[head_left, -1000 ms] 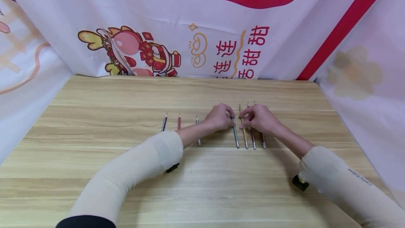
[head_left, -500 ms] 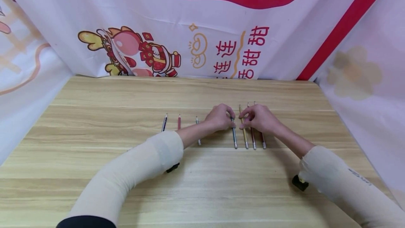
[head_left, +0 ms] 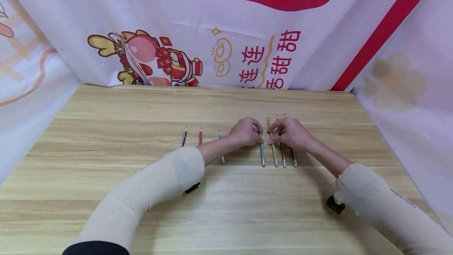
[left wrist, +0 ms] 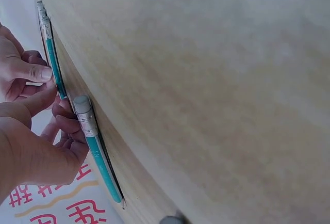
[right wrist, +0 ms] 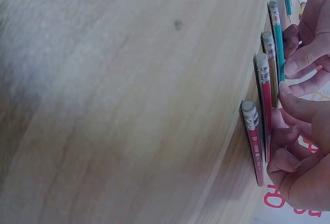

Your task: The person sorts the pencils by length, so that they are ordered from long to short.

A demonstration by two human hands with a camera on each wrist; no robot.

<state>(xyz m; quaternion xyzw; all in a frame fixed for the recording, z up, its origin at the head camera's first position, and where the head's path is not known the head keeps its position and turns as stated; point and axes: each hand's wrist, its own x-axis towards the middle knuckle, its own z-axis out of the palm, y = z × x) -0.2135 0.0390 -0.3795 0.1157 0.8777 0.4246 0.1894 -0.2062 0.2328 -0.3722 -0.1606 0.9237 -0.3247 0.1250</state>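
My left hand (head_left: 244, 132) pinches the upper part of a teal pencil (head_left: 262, 155) with thumb and finger. Just to its right, a yellow pencil (head_left: 274, 155) lies between the thumb and fingertips of my right hand (head_left: 293, 133). Both pencils rest on the wooden table, eraser ends toward me. Beyond the yellow one lie two red pencils, a nearer red pencil (right wrist: 265, 92) and an outer red pencil (right wrist: 252, 141), partly under the right hand. In the left wrist view, another teal pencil (left wrist: 105, 170) lies beside the left hand.
Left of the hands, a red pencil (head_left: 200, 136) and a dark patterned pencil (head_left: 183, 137) are partly covered by the left forearm. Printed cloth (head_left: 219, 15) hangs behind the wooden table (head_left: 226, 215) and along both sides.
The lower end of the teal pencil has swung slightly left, so it stands straighter and farther from the yellow pencil. Both hands stay in place.
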